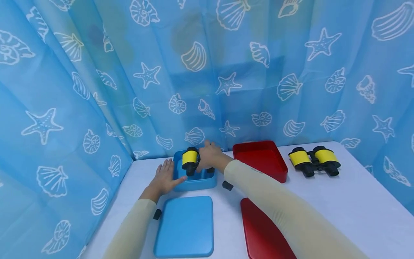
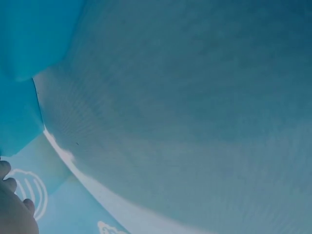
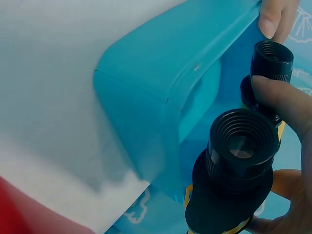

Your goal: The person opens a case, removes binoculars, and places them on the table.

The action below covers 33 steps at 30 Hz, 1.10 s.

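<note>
My right hand [image 1: 210, 157] grips black-and-yellow binoculars [image 1: 189, 157] by their middle, over the blue box [image 1: 195, 185] at the back of the table. In the right wrist view the thumb lies across the bridge between the two black eyepieces [image 3: 242, 147], and other fingers reach underneath. Whether the binoculars touch the box's floor, I cannot tell. Against the box's left side rests my left hand [image 1: 164, 178], fingers stretched out and thumb near the front rim. The left wrist view shows mostly white tabletop and part of the blue box [image 2: 34, 39].
A red box [image 1: 258, 153] stands right of the blue one. Farther right lie other yellow-and-black binoculars [image 1: 313, 160]. A flat blue lid [image 1: 185, 226] lies in front, with a red lid [image 1: 263, 233] partly under my right sleeve. A shell-patterned curtain [image 1: 226, 86] hangs behind.
</note>
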Available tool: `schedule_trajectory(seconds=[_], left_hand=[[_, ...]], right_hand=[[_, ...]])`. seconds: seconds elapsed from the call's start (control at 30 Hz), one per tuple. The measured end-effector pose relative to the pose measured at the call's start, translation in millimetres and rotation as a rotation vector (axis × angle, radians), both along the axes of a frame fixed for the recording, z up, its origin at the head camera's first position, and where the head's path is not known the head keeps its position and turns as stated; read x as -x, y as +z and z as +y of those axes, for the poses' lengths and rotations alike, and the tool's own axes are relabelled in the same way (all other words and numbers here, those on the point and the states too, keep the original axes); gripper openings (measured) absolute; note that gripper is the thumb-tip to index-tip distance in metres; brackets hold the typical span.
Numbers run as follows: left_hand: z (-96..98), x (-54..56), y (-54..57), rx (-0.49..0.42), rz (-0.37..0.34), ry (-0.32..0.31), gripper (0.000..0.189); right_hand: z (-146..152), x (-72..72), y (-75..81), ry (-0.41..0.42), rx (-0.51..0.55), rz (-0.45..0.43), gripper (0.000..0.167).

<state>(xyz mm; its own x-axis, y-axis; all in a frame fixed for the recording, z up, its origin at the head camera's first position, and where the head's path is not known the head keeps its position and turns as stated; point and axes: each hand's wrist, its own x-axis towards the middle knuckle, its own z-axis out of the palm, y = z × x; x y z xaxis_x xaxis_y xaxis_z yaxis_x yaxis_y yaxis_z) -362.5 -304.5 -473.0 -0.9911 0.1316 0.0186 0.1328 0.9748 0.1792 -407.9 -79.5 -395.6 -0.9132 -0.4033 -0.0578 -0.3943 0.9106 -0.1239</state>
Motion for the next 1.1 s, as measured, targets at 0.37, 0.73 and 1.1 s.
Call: schedule_trajectory(seconds=[0.37,0.73,1.1], left_hand=[[2.2,-3.8,2.3,-0.011,-0.009,-0.011,0.098],[0.5,-3.6,-0.8,-0.016,0.025,-0.022,0.098],[0.1,-6.9,-2.5,-0.022,0.035,-0.030,0.098]], right_hand=[[22.6,-3.7,-0.1,0.017,-0.016,0.018,0.091],[53.2,-7.6,-0.3,0.047,-0.080,0.050,0.101],[91.4,-25.4,7.2,0.119,-0.065,0.082,0.103]])
